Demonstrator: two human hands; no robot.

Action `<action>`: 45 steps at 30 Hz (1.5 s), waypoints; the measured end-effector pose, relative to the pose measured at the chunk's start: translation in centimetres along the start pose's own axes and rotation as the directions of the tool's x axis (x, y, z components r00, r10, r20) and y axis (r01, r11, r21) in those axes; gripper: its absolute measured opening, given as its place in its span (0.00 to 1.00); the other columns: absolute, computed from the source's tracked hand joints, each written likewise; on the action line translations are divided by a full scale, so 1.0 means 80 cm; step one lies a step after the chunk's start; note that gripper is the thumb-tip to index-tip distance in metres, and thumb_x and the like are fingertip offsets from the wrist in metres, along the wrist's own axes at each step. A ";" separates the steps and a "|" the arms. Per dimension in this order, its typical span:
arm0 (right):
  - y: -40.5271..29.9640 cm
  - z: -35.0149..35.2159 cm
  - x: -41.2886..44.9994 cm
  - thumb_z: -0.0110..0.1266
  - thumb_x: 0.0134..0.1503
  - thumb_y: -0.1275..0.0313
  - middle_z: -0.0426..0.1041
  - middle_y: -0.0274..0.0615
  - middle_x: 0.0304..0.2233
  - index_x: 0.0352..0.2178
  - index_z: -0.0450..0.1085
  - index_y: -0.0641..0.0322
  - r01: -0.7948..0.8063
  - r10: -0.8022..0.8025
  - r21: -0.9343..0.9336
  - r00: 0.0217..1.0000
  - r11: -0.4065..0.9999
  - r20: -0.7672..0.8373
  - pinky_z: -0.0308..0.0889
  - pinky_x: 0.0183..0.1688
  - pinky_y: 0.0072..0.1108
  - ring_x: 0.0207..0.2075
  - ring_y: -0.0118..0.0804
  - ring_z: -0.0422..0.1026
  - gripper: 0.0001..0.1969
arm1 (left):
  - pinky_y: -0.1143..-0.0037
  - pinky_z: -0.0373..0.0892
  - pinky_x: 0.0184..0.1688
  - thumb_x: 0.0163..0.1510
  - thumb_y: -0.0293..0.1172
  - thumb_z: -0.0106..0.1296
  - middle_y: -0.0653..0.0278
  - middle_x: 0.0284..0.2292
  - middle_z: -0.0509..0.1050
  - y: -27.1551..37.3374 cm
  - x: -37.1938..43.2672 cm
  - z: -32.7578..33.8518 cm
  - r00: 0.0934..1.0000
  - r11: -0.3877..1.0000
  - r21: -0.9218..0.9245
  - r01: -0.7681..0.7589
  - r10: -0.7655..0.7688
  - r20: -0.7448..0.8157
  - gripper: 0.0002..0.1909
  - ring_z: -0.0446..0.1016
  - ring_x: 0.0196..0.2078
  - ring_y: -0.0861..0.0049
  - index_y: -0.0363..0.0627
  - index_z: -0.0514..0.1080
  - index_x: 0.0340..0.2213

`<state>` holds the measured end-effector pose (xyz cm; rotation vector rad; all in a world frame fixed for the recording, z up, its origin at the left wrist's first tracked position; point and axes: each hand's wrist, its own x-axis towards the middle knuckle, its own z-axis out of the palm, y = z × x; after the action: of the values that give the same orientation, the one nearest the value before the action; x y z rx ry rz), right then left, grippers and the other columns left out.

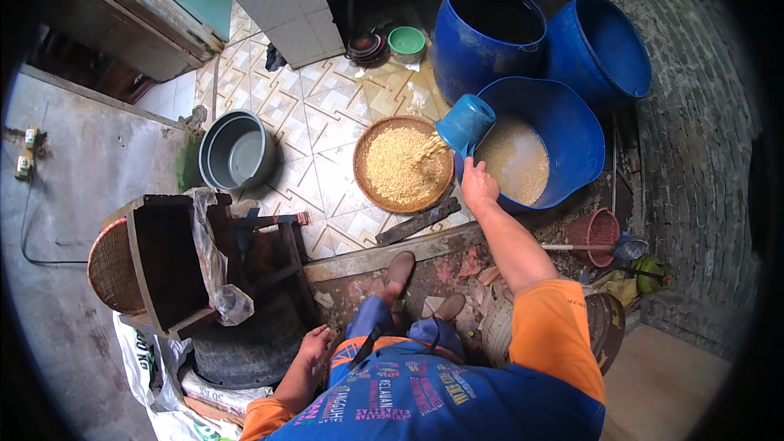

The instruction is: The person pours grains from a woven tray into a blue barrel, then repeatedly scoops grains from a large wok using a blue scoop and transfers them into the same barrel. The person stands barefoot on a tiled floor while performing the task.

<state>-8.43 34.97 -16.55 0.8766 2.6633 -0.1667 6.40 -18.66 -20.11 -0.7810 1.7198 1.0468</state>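
My right hand (479, 185) grips the handle of a blue plastic dipper (467, 121), tipped to the left. Pale yellow beans (401, 162), which look like soybeans, spill from its mouth onto the heap in a round woven bamboo tray (397, 207) on the floor. Right of the tray stands a wide blue plastic tub (572, 147), with more beans (520, 165) and some cloudy liquid inside. My left hand (315, 344) hangs by my left thigh with nothing in it, its fingers loosely bent. A dark wooden stand is close to it.
Two blue drums (490, 43) (603, 49) stand behind the tub. A grey basin (237, 150) sits on the patterned tiles left of the tray. A wooden plank (418, 222) lies before the tray, near a raised sill (392, 252). At left is stacked dark wooden furniture (177, 263).
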 end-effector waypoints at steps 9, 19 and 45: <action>0.039 -0.024 -0.054 0.46 0.51 0.76 0.62 0.48 0.39 0.50 0.53 0.54 0.025 0.031 0.265 0.978 0.964 -0.205 0.68 0.37 0.33 0.36 0.48 0.71 0.24 | 0.81 0.65 0.39 0.55 0.34 0.46 0.64 0.39 0.72 0.000 0.009 0.008 0.997 0.999 0.017 0.045 -0.046 0.063 0.22 0.68 0.36 0.82 0.39 0.62 0.50; 0.229 0.008 -0.279 0.48 0.51 0.80 0.61 0.29 0.31 0.51 0.53 0.59 0.244 0.442 0.939 0.889 -0.243 -0.117 0.59 0.30 0.11 0.28 0.18 0.60 0.25 | 0.76 0.66 0.26 0.56 0.32 0.42 0.68 0.25 0.68 0.040 0.019 0.061 0.985 0.969 0.236 -0.067 0.026 0.173 0.16 0.67 0.26 0.79 0.39 0.65 0.45; 0.600 0.614 -0.524 0.52 0.51 0.69 0.69 0.47 0.40 0.40 0.66 0.64 -0.242 0.554 0.499 -0.319 -0.832 0.769 0.64 0.38 0.26 0.38 0.42 0.69 0.15 | 0.81 0.67 0.32 0.49 0.33 0.50 0.67 0.35 0.72 0.095 -0.074 0.246 0.975 0.559 0.818 -0.138 -0.070 0.212 0.23 0.71 0.37 0.81 0.43 0.64 0.48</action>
<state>65.23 39.88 -48.51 3.3595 -0.0705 -1.2067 9.71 2.57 -16.04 0.0063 1.7615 0.2043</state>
